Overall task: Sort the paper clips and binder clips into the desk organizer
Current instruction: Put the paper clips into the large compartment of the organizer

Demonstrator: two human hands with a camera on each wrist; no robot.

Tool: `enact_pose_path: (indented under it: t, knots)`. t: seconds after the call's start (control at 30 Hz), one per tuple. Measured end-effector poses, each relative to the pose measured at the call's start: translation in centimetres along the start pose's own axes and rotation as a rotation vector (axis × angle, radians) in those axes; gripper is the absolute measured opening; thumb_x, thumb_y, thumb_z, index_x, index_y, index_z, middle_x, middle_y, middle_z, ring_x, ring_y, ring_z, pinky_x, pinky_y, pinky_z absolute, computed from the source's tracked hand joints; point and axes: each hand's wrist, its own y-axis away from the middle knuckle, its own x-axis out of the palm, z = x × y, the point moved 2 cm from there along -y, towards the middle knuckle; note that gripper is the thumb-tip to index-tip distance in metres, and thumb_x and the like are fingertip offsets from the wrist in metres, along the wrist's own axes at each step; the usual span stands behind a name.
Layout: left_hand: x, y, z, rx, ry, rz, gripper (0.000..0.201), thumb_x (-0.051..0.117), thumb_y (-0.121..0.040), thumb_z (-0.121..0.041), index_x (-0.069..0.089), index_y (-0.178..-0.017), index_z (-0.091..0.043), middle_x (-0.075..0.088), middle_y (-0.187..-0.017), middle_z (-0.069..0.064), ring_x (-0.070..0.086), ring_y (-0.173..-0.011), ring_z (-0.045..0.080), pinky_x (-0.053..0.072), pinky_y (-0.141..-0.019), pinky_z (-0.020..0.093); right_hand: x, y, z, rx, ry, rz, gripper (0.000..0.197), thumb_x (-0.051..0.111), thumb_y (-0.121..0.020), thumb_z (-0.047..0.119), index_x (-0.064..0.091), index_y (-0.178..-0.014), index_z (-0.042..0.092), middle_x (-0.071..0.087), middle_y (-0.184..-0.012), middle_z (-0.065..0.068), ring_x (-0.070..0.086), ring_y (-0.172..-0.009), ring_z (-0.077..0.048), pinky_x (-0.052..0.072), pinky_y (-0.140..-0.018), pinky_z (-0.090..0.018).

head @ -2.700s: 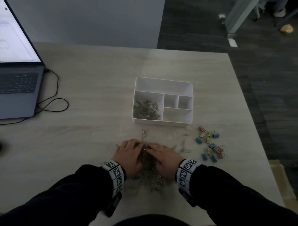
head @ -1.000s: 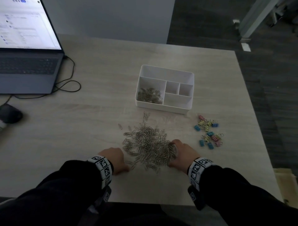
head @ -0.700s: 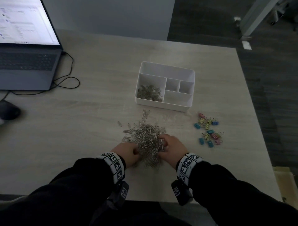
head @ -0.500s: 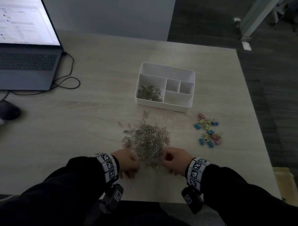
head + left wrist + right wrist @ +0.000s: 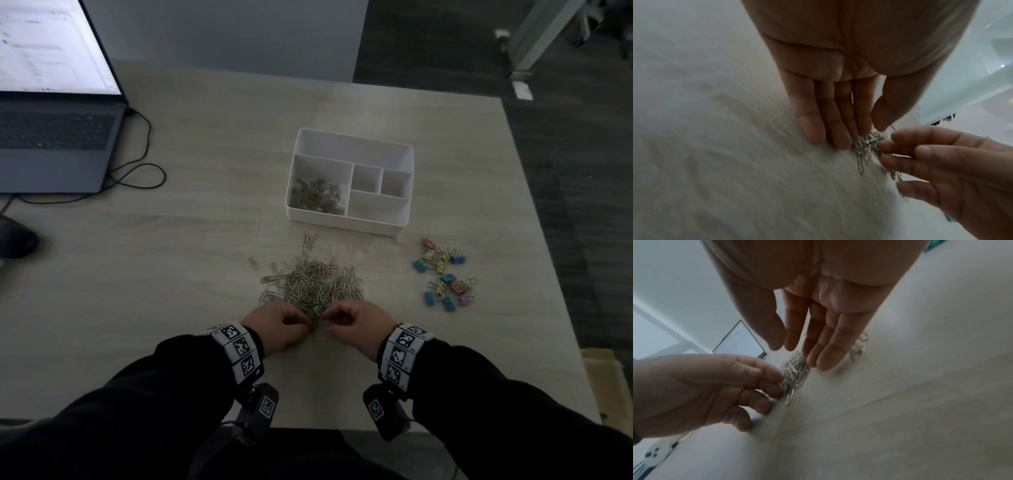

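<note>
We see our left hand [image 5: 281, 323] and right hand [image 5: 356, 322] at the near edge of the heap of thin silver wire paper clips [image 5: 313, 284] on the pale wood-grain table [image 5: 171, 274], straight fingers pressing its clips together. More fill the white plastic desk organizer [image 5: 349, 144]'s left compartment; glossy coloured binder clips [image 5: 443, 274] lie scattered to the right
</note>
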Motion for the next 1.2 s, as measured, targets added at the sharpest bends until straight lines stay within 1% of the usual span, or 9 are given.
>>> enact_pose_path:
  t: [0.07, 0.13, 0.2, 0.27, 0.37, 0.47, 0.77, 0.97, 1.2]
  knots:
    - [-1.3, 0.0, -0.4, 0.052, -0.118, -0.096, 0.009, 0.068, -0.082, -0.023, 0.069, -0.079, -0.032, 0.063, -0.068, -0.016, 0.054, -0.054, -0.008, 0.047, -0.064, 0.019, -1.3, 0.1, 0.1, -0.005, 0.02, -0.075, 0.019, 0.073, -0.077, 0.019, 0.07, -0.092, 0.031, 0.068, -0.088, 0.01, 0.063, -0.079, -0.005, 0.052, -0.078, -0.022]
    - [-2.8, 0.1, -0.4, 0.082, -0.227, -0.216, 0.005, 0.069, -0.079, -0.028, 0.066, -0.075, -0.03, 0.06, -0.073, -0.014, 0.055, -0.065, 0.0, 0.046, -0.068, 0.021, -2.8, 0.0, -0.2, 0.002, 0.114, -0.162, 0.024, 0.074, -0.077, 0.023, 0.067, -0.099, 0.03, 0.062, -0.094, 0.008, 0.059, -0.079, -0.008, 0.053, -0.08, -0.027]
    - [-4.1, -0.1, -0.1, 0.101, -0.286, -0.323, 0.013, 0.072, -0.073, -0.037, 0.063, -0.078, -0.029, 0.058, -0.084, -0.009, 0.056, -0.075, 0.008, 0.05, -0.077, 0.028, -3.9, -0.5, -0.7, 0.054, 0.232, -0.205, 0.046, 0.077, -0.074, 0.035, 0.059, -0.117, 0.028, 0.052, -0.112, 0.002, 0.056, -0.092, -0.013, 0.049, -0.093, -0.032]
    - [-5.1, -0.2, 0.4, 0.021, -0.356, -0.369, 0.045, 0.074, -0.065, -0.052, 0.058, -0.1, -0.029, 0.049, -0.106, -0.003, 0.055, -0.093, 0.016, 0.049, -0.089, 0.034, -4.4, -0.9, -1.0, 0.172, 0.291, -0.165, 0.078, 0.079, -0.069, 0.047, 0.043, -0.135, 0.03, 0.036, -0.13, -0.002, 0.051, -0.111, -0.018, 0.041, -0.103, -0.029]
    - [-5.4, -0.3, 0.6, -0.111, -0.508, -0.309, 0.101, 0.071, -0.051, -0.074, 0.031, -0.135, -0.033, 0.031, -0.13, 0.004, 0.042, -0.119, 0.029, 0.044, -0.101, 0.043, -4.1, -1.5, -0.8, 0.222, 0.389, -0.095, 0.104, 0.08, -0.061, 0.059, 0.025, -0.145, 0.033, 0.025, -0.135, -0.002, 0.05, -0.114, -0.022, 0.04, -0.104, -0.03]
    - [-4.7, -0.8, 0.1, -0.115, -0.621, -0.251, 0.115, 0.07, -0.046, -0.079, 0.017, -0.138, -0.035, 0.023, -0.133, 0.003, 0.035, -0.121, 0.031, 0.046, -0.098, 0.048, -3.2, -2.0, -0.1, 0.175, 0.474, -0.04, 0.104, 0.076, -0.061, 0.064, 0.021, -0.144, 0.036, 0.024, -0.13, -0.002, 0.053, -0.106, -0.023, 0.045, -0.1, -0.033]
    - [-2.5, -3.5, -2.4, 0.099, -0.623, -0.132, 0.075, 0.065, -0.067, -0.053, 0.035, -0.133, -0.036, 0.032, -0.126, 0.002, 0.042, -0.114, 0.03, 0.047, -0.096, 0.048, -1.3, -3.9, 1.8, 0.052, 0.448, -0.011, 0.057, 0.064, -0.077, 0.029, 0.043, -0.13, 0.029, 0.037, -0.119, -0.004, 0.058, -0.094, -0.029, 0.051, -0.09, -0.039]
    - [-3.3, -4.8, -3.0, 0.222, -0.587, -0.03, 0.046, 0.063, -0.075, -0.03, 0.055, -0.12, -0.027, 0.048, -0.113, 0.004, 0.057, -0.1, 0.027, 0.049, -0.091, 0.038, -1.6, -4.9, 2.5, 0.045, 0.433, 0.039, 0.034, 0.059, -0.08, 0.024, 0.056, -0.115, 0.021, 0.049, -0.108, -0.004, 0.055, -0.095, -0.026, 0.048, -0.089, -0.038]
    - [-5.5, -5.1, -4.1, 0.271, -0.499, 0.036, 0.024, 0.066, -0.081, -0.024, 0.071, -0.104, -0.023, 0.068, -0.102, 0.003, 0.06, -0.099, 0.019, 0.042, -0.086, 0.024, -2.8, -5.5, 3.3, 0.024, 0.363, -0.002, 0.016, 0.062, -0.081, 0.021, 0.067, -0.096, 0.017, 0.061, -0.094, -0.005, 0.054, -0.091, -0.021, 0.045, -0.085, -0.031]
